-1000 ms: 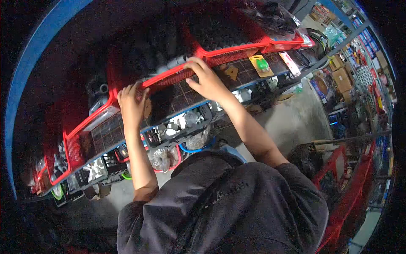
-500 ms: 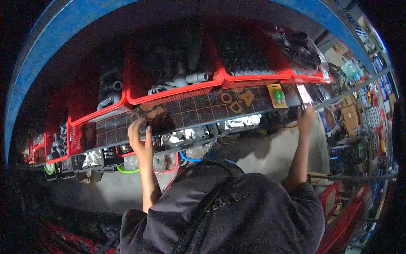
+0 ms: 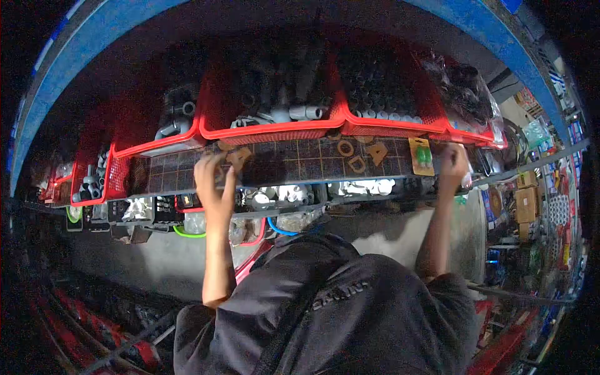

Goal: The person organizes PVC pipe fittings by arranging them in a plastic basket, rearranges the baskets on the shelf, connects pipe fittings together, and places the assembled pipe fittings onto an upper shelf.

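My left hand (image 3: 214, 184) is at the front of the dark tiled shelf (image 3: 275, 164), its thumb and fingers apart. Brown flat letter-like cutouts (image 3: 239, 157) lie just beyond its fingertips. At the right end of the shelf, my right hand (image 3: 454, 164) is slightly blurred with its fingers curled. A small pale thing (image 3: 466, 180) shows at its lower edge; what it is cannot be made out. Close to that hand, a yellow-backed package with green contents (image 3: 422, 156) lies on the shelf. Further left are more brown cutouts (image 3: 377, 152), some ring-shaped.
Red baskets (image 3: 275, 132) of grey pipe fittings line the back of the shelf. A clear plastic bag (image 3: 478, 103) covers dark items at the right. Containers of fittings (image 3: 278, 195) sit on a lower level. A blue frame (image 3: 65, 72) arches overhead; cardboard boxes (image 3: 527, 203) stand at right.
The view has shifted slightly. My right hand has turned and curled over, and the white card at its fingertips no longer shows there. My left hand's fingers remain spread near the cutouts.
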Demonstrator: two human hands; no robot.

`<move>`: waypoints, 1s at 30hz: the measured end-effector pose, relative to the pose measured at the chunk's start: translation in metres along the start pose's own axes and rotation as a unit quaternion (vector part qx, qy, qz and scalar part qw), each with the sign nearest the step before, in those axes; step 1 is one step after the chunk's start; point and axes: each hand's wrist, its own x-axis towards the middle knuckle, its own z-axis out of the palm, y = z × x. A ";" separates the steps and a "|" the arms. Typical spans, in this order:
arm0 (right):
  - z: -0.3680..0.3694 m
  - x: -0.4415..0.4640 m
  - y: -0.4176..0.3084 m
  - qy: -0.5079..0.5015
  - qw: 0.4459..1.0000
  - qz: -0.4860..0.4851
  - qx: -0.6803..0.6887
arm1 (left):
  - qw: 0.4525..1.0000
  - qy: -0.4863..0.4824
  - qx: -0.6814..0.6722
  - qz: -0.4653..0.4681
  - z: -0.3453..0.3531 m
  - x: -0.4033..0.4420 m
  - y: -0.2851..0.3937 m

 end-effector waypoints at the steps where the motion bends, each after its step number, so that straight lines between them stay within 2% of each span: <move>1: 0.011 0.000 -0.039 0.005 0.999 -0.023 0.031 | 0.999 -0.025 0.007 0.029 0.005 0.009 0.000; 2: 0.024 -0.006 -0.081 0.009 0.997 -0.041 0.063 | 0.996 -0.038 0.051 0.060 0.012 0.015 0.000; 3: 0.041 -0.012 -0.119 -0.019 0.971 -0.006 0.239 | 0.992 -0.082 0.064 0.074 0.018 0.026 0.004; 4: 0.047 -0.007 -0.142 -0.047 0.983 -0.141 0.105 | 0.986 -0.092 0.082 0.109 0.025 0.034 0.007; 5: 0.056 -0.006 -0.165 -0.088 0.983 -0.119 0.108 | 0.976 -0.107 0.128 0.143 0.033 0.043 0.007; 6: 0.065 -0.005 -0.184 -0.129 0.973 -0.076 0.173 | 0.971 -0.101 0.157 0.152 0.042 0.049 0.002; 7: 0.077 -0.003 -0.190 -0.087 0.980 -0.106 0.142 | 0.965 -0.094 0.184 0.161 0.050 0.050 -0.003; 9: 0.093 0.001 -0.189 -0.062 0.986 -0.106 0.109 | 0.962 -0.093 0.202 0.158 0.052 0.052 -0.009; 12: 0.102 -0.001 -0.191 -0.039 0.993 -0.052 0.103 | 0.959 -0.074 0.217 0.168 0.051 0.054 -0.012; 15: 0.107 -0.003 -0.191 -0.001 0.993 -0.066 0.098 | 0.953 -0.067 0.226 0.189 0.047 0.053 -0.013; 20: 0.113 0.006 -0.190 0.041 0.993 -0.073 0.086 | 0.960 -0.109 0.193 0.173 0.035 0.049 -0.014; 25: 0.112 0.010 -0.190 0.029 0.992 -0.061 0.103 | 0.964 -0.149 0.173 0.133 0.029 0.040 -0.013; 30: 0.111 0.008 -0.192 0.026 0.990 -0.062 0.121 | 0.970 -0.130 0.151 0.137 0.022 0.035 -0.004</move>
